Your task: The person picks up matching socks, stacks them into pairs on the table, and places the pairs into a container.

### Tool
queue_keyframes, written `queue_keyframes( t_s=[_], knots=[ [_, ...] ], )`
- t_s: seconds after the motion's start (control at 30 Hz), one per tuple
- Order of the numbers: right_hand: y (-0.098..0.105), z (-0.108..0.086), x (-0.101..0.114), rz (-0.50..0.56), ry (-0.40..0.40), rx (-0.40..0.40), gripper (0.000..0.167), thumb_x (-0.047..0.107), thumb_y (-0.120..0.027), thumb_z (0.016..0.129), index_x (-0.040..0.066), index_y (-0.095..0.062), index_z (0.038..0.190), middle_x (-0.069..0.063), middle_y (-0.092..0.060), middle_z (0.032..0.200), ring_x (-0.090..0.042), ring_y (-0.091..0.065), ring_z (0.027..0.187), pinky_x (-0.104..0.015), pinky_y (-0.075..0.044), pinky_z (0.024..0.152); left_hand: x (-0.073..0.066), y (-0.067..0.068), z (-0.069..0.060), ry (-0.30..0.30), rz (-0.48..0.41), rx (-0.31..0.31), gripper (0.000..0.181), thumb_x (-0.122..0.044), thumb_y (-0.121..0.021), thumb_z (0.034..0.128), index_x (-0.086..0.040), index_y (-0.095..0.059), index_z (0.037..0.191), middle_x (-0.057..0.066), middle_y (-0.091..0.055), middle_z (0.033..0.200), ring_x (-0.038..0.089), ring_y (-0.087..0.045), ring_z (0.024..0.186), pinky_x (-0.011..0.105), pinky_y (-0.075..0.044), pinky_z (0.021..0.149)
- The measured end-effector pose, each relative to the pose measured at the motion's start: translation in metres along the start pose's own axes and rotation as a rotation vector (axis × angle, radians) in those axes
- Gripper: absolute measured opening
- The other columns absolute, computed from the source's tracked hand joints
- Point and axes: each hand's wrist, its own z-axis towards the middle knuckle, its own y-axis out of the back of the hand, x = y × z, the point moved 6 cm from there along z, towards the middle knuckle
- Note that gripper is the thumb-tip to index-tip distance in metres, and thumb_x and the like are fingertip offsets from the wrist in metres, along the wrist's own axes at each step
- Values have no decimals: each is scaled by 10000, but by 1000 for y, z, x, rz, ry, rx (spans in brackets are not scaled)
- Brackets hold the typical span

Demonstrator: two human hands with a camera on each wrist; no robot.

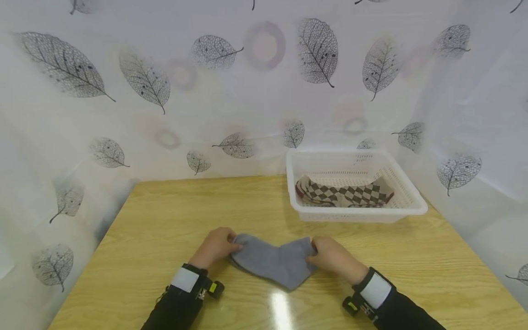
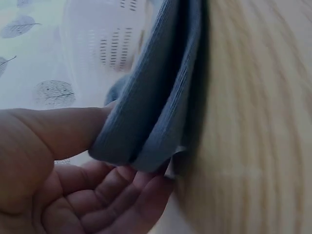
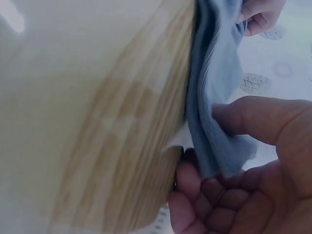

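A pair of grey-blue socks [image 1: 275, 261], laid one on the other, spans the gap between my two hands above the front middle of the table. My left hand [image 1: 217, 248] pinches the left end between thumb and fingers; in the left wrist view the socks [image 2: 146, 97] show as two folded layers. At the other end, my right hand [image 1: 333, 257] holds the socks the same way, its thumb [image 3: 258, 117] pressing on the upper face. The heel part sags toward the table near the right hand.
Behind the right hand stands a white plastic basket [image 1: 363, 214] with slotted walls. Inside it lie checkered brown and beige socks [image 1: 346, 193]. The wooden table [image 1: 185, 206] meets a leaf-print sheet [image 1: 247, 105] at its back and sides.
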Motion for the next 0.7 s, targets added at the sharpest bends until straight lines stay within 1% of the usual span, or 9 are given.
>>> queue_keyframes(
  t_s=[0.1, 0.17, 0.23, 0.3, 0.4, 0.5, 0.57, 0.6, 0.7],
  knots=[
    [8, -2, -2, 67, 31, -27, 225, 93, -748, 794, 76, -523, 803, -40, -497, 706, -179, -474, 630, -306, -403, 533, -3, 3, 2, -21, -60, -9, 199, -140, -784, 801, -39, -647, 904, 33, -592, 829, 171, -540, 748, 303, -477, 637],
    [17, -5, -3, 100, 71, -47, 233, 97, -747, 805, 68, -518, 835, -38, -499, 729, -172, -474, 654, -305, -403, 550, -6, 5, 3, -18, -118, 0, 205, -131, -775, 811, -40, -653, 948, 45, -617, 876, 174, -567, 782, 310, -504, 669],
    [27, -9, -4, 148, 112, -54, 261, 101, -744, 821, 47, -501, 899, -48, -508, 762, -177, -476, 677, -313, -409, 569, -10, 8, 3, -11, -199, 36, 179, -120, -750, 838, -35, -641, 952, 61, -622, 901, 179, -589, 772, 315, -529, 668],
    [38, -13, -5, 225, 158, -40, 312, 117, -733, 847, 22, -463, 972, -56, -524, 802, -177, -495, 715, -311, -424, 592, -17, 12, 4, -22, -275, 84, 156, -110, -724, 864, -22, -618, 937, 80, -619, 887, 179, -599, 732, 320, -544, 649],
    [57, -20, -8, 372, 236, -10, 358, 87, -699, 881, -2, -385, 1029, -61, -528, 802, -158, -516, 708, -289, -449, 602, -33, 20, 4, -66, -358, 164, 150, -109, -688, 897, -1, -590, 934, 89, -618, 862, 175, -604, 696, 329, -557, 633],
    [79, -27, -8, 472, 282, -21, 353, 49, -674, 897, -27, -370, 1060, -70, -583, 808, -131, -572, 703, -283, -508, 619, -54, 32, 8, -133, -404, 212, 177, -121, -673, 913, 15, -583, 981, 105, -657, 900, 172, -622, 733, 345, -562, 670],
    [98, -31, -9, 474, 280, -70, 349, 45, -677, 892, -38, -393, 1077, -84, -622, 812, -115, -604, 704, -291, -530, 630, -69, 39, 13, -142, -441, 222, 210, -130, -666, 921, 17, -581, 1044, 130, -671, 963, 183, -637, 778, 346, -565, 706],
    [108, -33, -11, 458, 262, -98, 350, 54, -680, 892, -33, -399, 1082, -71, -616, 784, -109, -591, 677, -289, -521, 612, -77, 43, 17, -147, -463, 223, 229, -135, -656, 930, 20, -570, 1075, 147, -673, 994, 185, -642, 789, 348, -567, 718],
    [137, -34, -17, 430, 221, -161, 333, 67, -655, 914, -29, -394, 1097, -18, -591, 738, -84, -569, 649, -260, -499, 601, -101, 51, 33, -124, -524, 198, 261, -146, -637, 945, 21, -540, 1120, 185, -649, 1052, 196, -651, 802, 336, -575, 741]
  ],
)
